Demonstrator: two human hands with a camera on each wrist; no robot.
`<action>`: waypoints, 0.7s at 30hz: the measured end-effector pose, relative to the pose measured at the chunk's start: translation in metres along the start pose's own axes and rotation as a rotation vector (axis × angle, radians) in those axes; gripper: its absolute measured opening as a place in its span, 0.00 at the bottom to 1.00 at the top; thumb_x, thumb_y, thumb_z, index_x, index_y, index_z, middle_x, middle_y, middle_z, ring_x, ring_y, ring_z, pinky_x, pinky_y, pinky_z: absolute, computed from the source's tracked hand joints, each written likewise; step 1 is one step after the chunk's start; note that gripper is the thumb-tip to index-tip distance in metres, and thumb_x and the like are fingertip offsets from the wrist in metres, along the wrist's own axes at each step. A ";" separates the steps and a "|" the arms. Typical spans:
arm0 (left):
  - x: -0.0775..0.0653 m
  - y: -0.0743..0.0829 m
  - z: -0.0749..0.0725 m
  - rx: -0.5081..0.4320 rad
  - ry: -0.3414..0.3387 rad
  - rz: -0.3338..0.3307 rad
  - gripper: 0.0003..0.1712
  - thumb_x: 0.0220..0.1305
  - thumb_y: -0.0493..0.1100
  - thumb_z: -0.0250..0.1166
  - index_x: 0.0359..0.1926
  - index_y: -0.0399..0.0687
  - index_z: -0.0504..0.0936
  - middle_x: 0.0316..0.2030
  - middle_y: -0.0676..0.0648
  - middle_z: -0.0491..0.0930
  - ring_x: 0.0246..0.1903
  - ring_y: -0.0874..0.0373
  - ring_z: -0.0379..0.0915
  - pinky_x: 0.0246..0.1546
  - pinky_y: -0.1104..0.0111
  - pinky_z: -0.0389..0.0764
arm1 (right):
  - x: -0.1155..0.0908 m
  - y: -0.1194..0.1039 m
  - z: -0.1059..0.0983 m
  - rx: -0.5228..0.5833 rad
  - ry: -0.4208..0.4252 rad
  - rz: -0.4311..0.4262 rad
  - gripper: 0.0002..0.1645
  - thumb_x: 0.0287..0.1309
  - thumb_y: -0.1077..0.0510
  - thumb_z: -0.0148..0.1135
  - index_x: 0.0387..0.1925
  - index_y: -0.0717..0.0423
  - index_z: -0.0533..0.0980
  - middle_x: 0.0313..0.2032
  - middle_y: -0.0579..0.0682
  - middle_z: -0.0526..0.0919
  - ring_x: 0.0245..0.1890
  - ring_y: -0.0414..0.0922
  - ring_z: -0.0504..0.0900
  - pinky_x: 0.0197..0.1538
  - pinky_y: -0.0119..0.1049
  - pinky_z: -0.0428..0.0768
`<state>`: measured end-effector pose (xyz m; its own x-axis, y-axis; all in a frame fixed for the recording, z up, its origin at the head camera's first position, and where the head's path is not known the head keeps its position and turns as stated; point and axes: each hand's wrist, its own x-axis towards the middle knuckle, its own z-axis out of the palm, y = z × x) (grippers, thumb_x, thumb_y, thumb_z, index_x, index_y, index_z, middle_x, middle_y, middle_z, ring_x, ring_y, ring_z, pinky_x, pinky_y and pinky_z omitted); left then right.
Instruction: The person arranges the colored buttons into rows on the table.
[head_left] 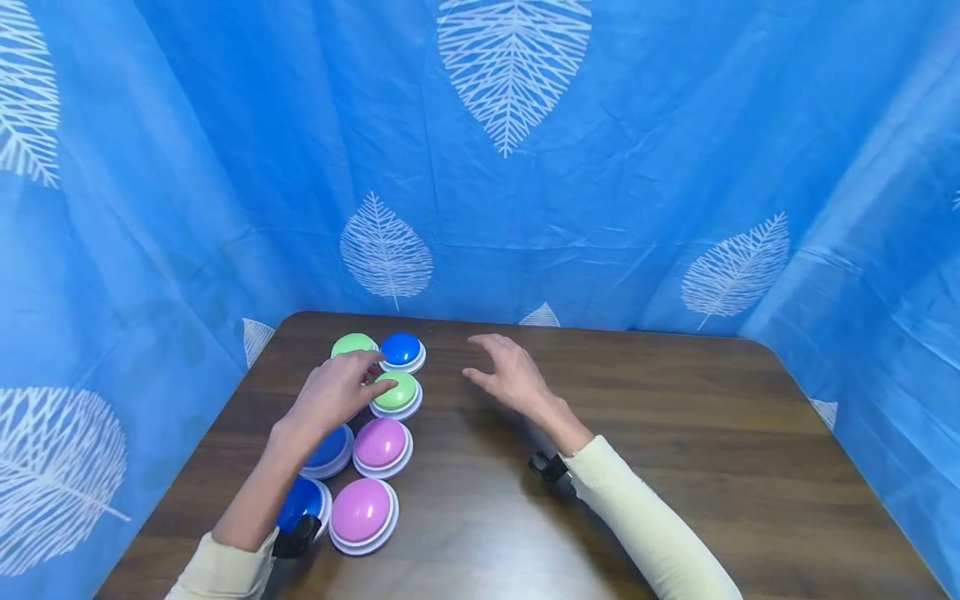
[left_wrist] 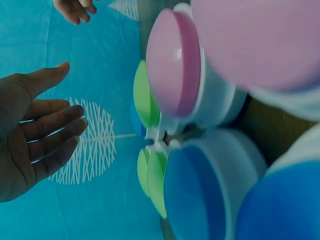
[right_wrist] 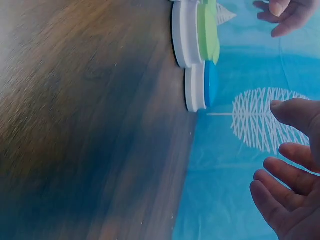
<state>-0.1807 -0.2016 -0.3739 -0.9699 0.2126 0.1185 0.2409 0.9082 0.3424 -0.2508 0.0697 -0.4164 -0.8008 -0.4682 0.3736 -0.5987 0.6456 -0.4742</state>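
Two columns of round push buttons with white bases line the left part of the table. The nearer column has a blue button (head_left: 401, 348) at the back, then a green button (head_left: 396, 390), a pink button (head_left: 380, 442) and a larger-looking pink button (head_left: 362, 510). In the outer column are a green button (head_left: 352, 343) and two blue buttons (head_left: 327, 448), partly covered by my left arm; another green button (left_wrist: 158, 184) shows in the left wrist view. My left hand (head_left: 339, 390) hovers over the buttons, fingers relaxed, holding nothing. To their right, my right hand (head_left: 516, 377) floats above the table, fingers loosely bent and holding nothing.
The brown wooden table (head_left: 675, 433) stretches to the right of the buttons. A blue curtain (head_left: 600, 208) with white leaf prints hangs behind it and on both sides. Black straps sit at both wrists near the cream sleeves (head_left: 637, 508).
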 end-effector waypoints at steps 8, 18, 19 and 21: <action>0.006 -0.015 -0.008 0.074 -0.027 -0.022 0.25 0.61 0.50 0.72 0.52 0.37 0.82 0.43 0.38 0.84 0.43 0.42 0.81 0.40 0.48 0.83 | 0.013 -0.010 0.016 -0.004 -0.071 0.016 0.31 0.59 0.50 0.71 0.60 0.59 0.75 0.58 0.55 0.79 0.60 0.52 0.76 0.63 0.45 0.72; 0.027 -0.030 -0.012 0.181 -0.053 0.004 0.31 0.60 0.50 0.72 0.57 0.34 0.79 0.52 0.34 0.79 0.54 0.38 0.75 0.52 0.43 0.76 | 0.038 -0.017 0.035 -0.047 -0.154 0.040 0.33 0.60 0.48 0.69 0.62 0.59 0.74 0.61 0.56 0.76 0.64 0.51 0.72 0.66 0.45 0.69; 0.029 -0.031 -0.011 0.192 -0.060 0.004 0.33 0.60 0.50 0.72 0.59 0.33 0.78 0.54 0.33 0.78 0.55 0.37 0.74 0.54 0.43 0.74 | 0.041 -0.018 0.038 -0.049 -0.165 0.047 0.33 0.60 0.48 0.69 0.62 0.59 0.73 0.62 0.56 0.76 0.64 0.51 0.72 0.66 0.45 0.69; 0.033 -0.033 -0.010 0.209 -0.077 -0.001 0.35 0.60 0.49 0.72 0.61 0.32 0.75 0.57 0.32 0.76 0.58 0.36 0.71 0.57 0.42 0.71 | 0.045 -0.019 0.043 -0.043 -0.184 0.061 0.34 0.60 0.49 0.70 0.63 0.60 0.73 0.62 0.56 0.75 0.64 0.51 0.72 0.66 0.45 0.69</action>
<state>-0.2202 -0.2279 -0.3721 -0.9718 0.2316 0.0436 0.2355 0.9616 0.1408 -0.2765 0.0108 -0.4250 -0.8282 -0.5269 0.1911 -0.5504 0.6999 -0.4552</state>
